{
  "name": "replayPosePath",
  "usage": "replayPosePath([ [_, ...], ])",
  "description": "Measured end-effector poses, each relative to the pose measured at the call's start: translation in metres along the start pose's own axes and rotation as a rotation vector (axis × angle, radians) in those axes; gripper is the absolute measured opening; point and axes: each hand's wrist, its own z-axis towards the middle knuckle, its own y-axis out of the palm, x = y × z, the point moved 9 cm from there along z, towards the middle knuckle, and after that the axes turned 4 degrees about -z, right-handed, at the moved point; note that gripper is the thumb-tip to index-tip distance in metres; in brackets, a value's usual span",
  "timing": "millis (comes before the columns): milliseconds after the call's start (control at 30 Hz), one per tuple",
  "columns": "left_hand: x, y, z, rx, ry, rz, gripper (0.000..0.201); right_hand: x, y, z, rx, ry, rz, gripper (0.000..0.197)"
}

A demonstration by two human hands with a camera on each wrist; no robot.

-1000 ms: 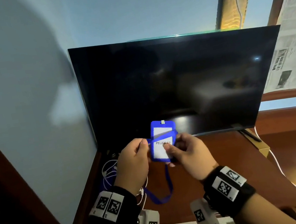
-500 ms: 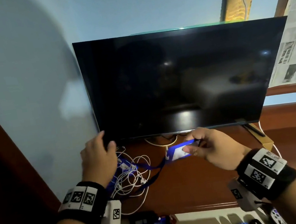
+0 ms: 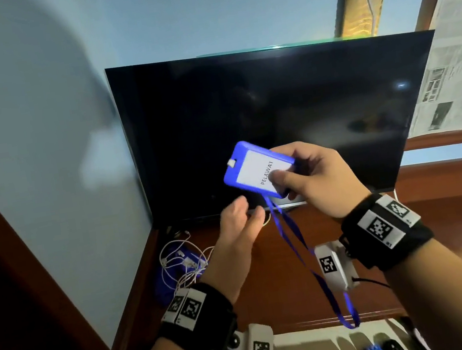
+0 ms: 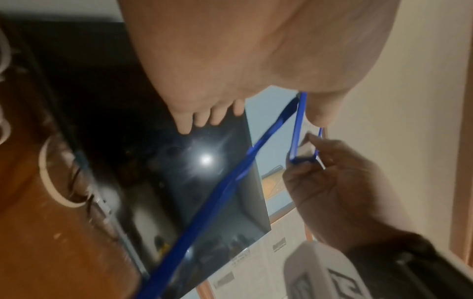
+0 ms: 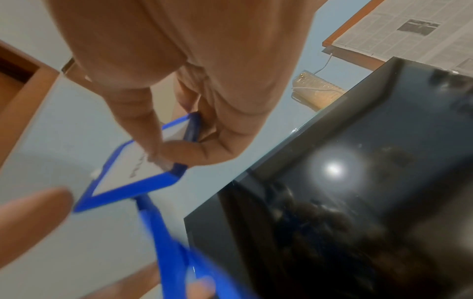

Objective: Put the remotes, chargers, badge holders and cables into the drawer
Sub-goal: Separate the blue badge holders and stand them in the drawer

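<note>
A blue badge holder [image 3: 256,168] with a white card is up in front of the TV, pinched by my right hand [image 3: 280,180] between thumb and fingers. Its blue lanyard [image 3: 303,254] hangs down to the drawer's edge. The right wrist view shows the same badge holder [image 5: 133,172] under my thumb. Just below the badge is my left hand [image 3: 241,218], loosely curled and holding nothing. Whether it touches the strap I cannot tell. White cables [image 3: 183,261] lie tangled on the desk's left end over more blue lanyard [image 3: 165,282].
The dark TV [image 3: 274,113] stands at the back of the brown desk [image 3: 273,295]. The drawer [image 3: 325,338] is open below the desk's front edge, with boxes and dark remotes [image 3: 393,348] inside. A wall closes off the left.
My right hand has lifted the badge holder from low over the desk up in front of the TV. My left hand has left the cables and moved right, under the badge.
</note>
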Motion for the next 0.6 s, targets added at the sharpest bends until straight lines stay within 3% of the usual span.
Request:
replayPosePath([
  [33,0.007,0.0,0.007,0.014,0.042,-0.027,0.073,-0.001,0.001,0.001,-0.014,0.004,0.015,0.021],
  [133,0.022,0.014,0.019,-0.132,0.078,-0.009,0.058,-0.007,-0.001,0.006,0.003,-0.017,0.021,0.016],
  [267,0.028,0.016,0.012,-0.148,0.08,0.277,0.011,-0.018,-0.015,0.014,0.12,-0.076,0.04,0.016],
  [367,0.032,0.016,-0.008,-0.144,0.113,0.506,0.025,-0.012,-0.037,0.022,0.278,-0.09,-0.048,0.019],
  [433,0.044,0.02,-0.022,-0.195,0.205,0.712,0.031,0.001,-0.045,0.026,0.329,-0.083,-0.184,0.022],
  [533,0.084,0.035,-0.033,-0.21,0.499,1.008,0.033,0.025,-0.03,0.025,0.251,-0.063,-0.374,0.024],
  [600,0.114,0.037,-0.026,-0.146,0.63,1.13,0.034,0.044,-0.006,0.018,0.087,-0.055,-0.397,0.022],
])
